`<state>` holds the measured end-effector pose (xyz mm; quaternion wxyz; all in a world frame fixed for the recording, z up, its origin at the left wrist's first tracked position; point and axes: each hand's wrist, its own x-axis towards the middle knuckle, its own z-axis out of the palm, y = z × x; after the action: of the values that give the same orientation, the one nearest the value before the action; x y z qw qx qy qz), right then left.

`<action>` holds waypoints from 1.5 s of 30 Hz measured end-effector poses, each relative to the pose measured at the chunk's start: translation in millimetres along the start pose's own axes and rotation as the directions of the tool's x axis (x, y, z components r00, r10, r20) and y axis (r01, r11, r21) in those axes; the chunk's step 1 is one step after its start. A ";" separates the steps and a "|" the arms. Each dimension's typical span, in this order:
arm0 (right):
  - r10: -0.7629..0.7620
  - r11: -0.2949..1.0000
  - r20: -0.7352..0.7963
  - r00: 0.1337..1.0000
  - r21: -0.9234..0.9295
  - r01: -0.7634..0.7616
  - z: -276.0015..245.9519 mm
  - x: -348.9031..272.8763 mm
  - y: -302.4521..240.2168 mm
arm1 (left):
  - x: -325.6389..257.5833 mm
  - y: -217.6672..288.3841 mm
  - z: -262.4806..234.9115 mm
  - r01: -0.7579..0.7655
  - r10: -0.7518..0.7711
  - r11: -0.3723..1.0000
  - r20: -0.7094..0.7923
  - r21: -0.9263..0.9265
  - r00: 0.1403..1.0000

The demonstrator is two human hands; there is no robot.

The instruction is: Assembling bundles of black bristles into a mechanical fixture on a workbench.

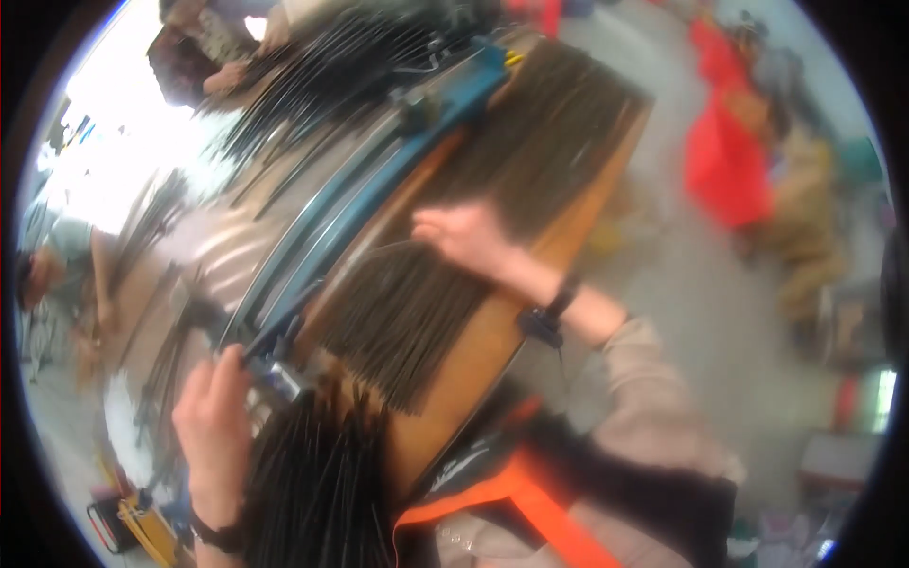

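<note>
My right hand (466, 239) is closed in a pinch above a layer of thin dark rods (402, 317). A thin pale strand, seemingly a rod, runs left from its fingertips; motion blurs it. At the lower left, my left hand (210, 412) has its fingers curled at the near end of a long blue metal rail (365, 204), beside a small metal fitting (281, 377). What those fingers hold, if anything, is hidden. Just right of this hand is a thick bundle of black rods (317, 483).
The rods lie on an orange-brown wooden bench (436, 431). Across the rail, more black rods (322, 71) cover a table where other people's hands (225, 78) work. Another person (71, 256) is at far left. A blurred red shape (727, 166) stands beyond the grey floor.
</note>
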<state>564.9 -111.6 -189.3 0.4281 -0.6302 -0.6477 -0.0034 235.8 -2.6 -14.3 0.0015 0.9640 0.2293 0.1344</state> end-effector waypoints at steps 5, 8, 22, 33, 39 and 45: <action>-0.140 0.989 0.099 0.985 -0.028 0.144 -38.5 28.8 14.1 | 59.8 8.9 46.3 -0.224 0.224 0.974 0.091 -0.018 0.970; -0.091 0.990 -0.150 0.984 -0.117 0.074 -44.3 25.4 43.6 | 68.5 4.8 50.3 -0.216 0.215 0.976 0.073 0.010 0.974; -0.353 0.910 -0.264 0.897 0.125 0.395 -21.4 48.7 -6.9 | 64.3 6.6 46.5 -0.097 0.098 0.995 0.116 -0.015 0.988; -0.249 0.959 -0.109 0.962 0.110 0.261 34.8 38.6 -47.9 | -0.1 -25.6 15.3 -0.042 0.044 0.996 -0.022 0.080 0.999; -0.340 0.937 -0.220 0.914 -0.158 0.311 33.7 51.8 -33.4 | -58.7 -78.3 -7.6 0.097 -0.081 0.991 -0.173 0.088 0.982; -0.026 0.943 0.114 0.993 0.332 -0.013 90.7 85.1 -65.7 | -105.4 -129.1 -58.0 0.371 -0.236 0.872 -0.390 0.320 0.890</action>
<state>474.8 -6.6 -164.0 0.4894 -0.5460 -0.6651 0.1410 73.2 62.9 6.0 -0.2064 0.8584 0.3987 0.2480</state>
